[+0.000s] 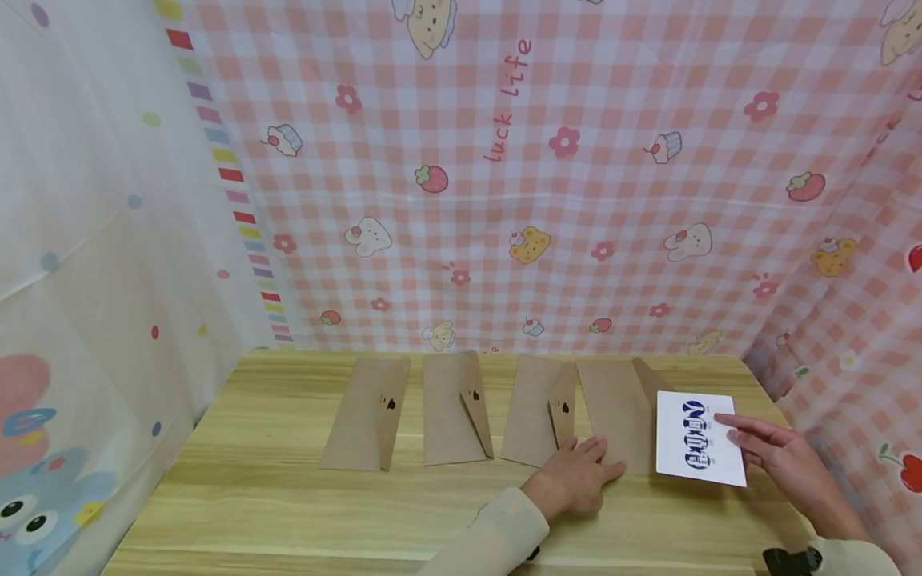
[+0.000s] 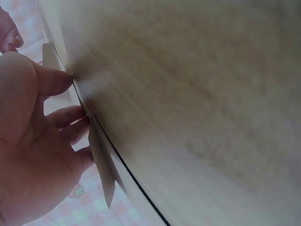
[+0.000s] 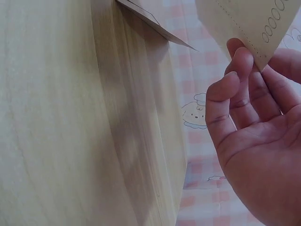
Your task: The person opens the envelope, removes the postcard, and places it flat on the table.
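My right hand (image 1: 788, 460) pinches the right edge of a white card (image 1: 699, 436) printed with dark blue figures. In the right wrist view the card's underside (image 3: 249, 21) shows a row of ovals and a dotted line, held between thumb and fingers. The card hangs over the right part of a brown paper envelope (image 1: 612, 408), whose flap (image 1: 648, 376) stands raised and is partly hidden by the card. My left hand (image 1: 576, 480) rests with spread fingers at that envelope's lower left, near the corner of the neighbouring envelope (image 1: 529, 408).
Farther left on the wooden table (image 1: 288, 512) lie two more brown envelopes, the middle one (image 1: 446, 416) and the leftmost one (image 1: 360, 416), with partly raised flaps bearing small dark marks. A pink checked cloth (image 1: 612, 200) hangs behind, and a white cloth (image 1: 108, 224) at the left.
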